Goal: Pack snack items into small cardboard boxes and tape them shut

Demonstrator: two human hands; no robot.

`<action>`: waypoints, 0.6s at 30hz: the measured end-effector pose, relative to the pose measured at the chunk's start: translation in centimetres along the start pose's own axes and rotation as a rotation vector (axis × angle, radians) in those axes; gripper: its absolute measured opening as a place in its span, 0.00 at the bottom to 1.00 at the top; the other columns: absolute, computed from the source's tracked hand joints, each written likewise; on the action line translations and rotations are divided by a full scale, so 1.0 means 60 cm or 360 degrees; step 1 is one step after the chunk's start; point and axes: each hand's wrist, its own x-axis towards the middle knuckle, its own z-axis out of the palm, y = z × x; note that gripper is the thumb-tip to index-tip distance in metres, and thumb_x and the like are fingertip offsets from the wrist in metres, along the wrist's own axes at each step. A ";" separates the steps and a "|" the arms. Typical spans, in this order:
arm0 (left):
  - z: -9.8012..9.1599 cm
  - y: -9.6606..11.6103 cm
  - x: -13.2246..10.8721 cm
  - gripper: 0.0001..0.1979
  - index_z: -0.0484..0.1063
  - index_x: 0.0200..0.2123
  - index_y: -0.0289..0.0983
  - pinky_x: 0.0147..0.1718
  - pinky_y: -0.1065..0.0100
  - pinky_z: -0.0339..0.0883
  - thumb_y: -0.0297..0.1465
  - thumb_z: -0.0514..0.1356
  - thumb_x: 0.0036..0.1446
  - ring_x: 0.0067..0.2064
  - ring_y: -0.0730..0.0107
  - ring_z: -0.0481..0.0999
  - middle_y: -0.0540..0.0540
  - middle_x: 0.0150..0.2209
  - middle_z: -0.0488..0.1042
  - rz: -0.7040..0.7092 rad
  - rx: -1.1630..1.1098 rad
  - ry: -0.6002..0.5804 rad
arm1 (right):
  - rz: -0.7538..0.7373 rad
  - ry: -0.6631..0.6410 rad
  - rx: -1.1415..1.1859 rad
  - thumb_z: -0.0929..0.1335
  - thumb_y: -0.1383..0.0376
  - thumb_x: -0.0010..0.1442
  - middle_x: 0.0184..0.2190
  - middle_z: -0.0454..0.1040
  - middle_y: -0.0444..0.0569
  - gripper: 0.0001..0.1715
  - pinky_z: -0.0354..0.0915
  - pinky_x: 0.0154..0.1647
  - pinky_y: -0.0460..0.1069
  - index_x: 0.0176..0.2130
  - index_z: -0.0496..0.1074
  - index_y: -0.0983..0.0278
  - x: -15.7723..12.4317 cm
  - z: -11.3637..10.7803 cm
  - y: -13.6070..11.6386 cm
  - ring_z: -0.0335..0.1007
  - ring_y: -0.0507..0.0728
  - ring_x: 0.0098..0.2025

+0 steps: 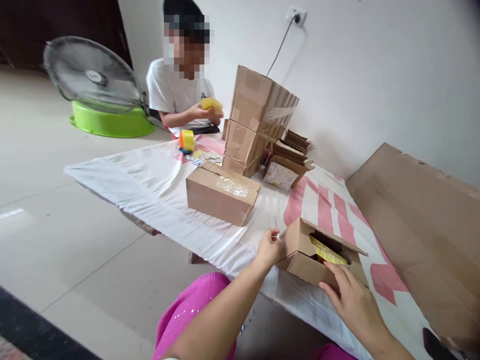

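A small cardboard box lies near the table's front edge, its top partly open. Through the gap a yellow printed packet shows inside. My left hand is at the box's left end, fingers curled in a pinch; what they hold there is too small to make out. My right hand grips the near wall of the box at the opening, thumb on the outside and fingertips over the edge. A second cardboard box, closed with clear tape, rests on the cloth further left.
Stacked cardboard boxes stand at the back, beside open boxes. A tape roll lies left of them. Across the table a person holds something yellow. A large cardboard sheet leans on the right; a fan stands left.
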 end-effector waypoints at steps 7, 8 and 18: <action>-0.024 0.055 -0.072 0.14 0.71 0.46 0.43 0.57 0.52 0.56 0.36 0.59 0.56 0.58 0.54 0.62 0.42 0.51 0.68 0.1433 0.0527 -0.0344 | 0.0014 0.0159 -0.0147 0.61 0.68 0.64 0.29 0.72 0.48 0.09 0.61 0.30 0.51 0.35 0.69 0.62 0.010 0.012 -0.070 0.69 0.57 0.30; -0.026 0.061 -0.080 0.12 0.73 0.43 0.43 0.58 0.51 0.55 0.33 0.60 0.54 0.58 0.53 0.61 0.43 0.51 0.68 0.1595 0.0685 -0.0360 | 0.0003 0.0169 -0.0174 0.60 0.70 0.63 0.27 0.71 0.47 0.10 0.60 0.29 0.51 0.33 0.69 0.62 0.010 0.014 -0.081 0.68 0.56 0.29; -0.045 0.100 -0.065 0.34 0.61 0.48 0.40 0.53 0.47 0.64 0.44 0.68 0.38 0.53 0.48 0.69 0.42 0.50 0.67 0.0891 0.1076 -0.0286 | 0.0129 0.0312 0.0039 0.59 0.72 0.62 0.36 0.73 0.54 0.19 0.61 0.34 0.54 0.52 0.66 0.72 0.008 0.001 -0.168 0.63 0.59 0.35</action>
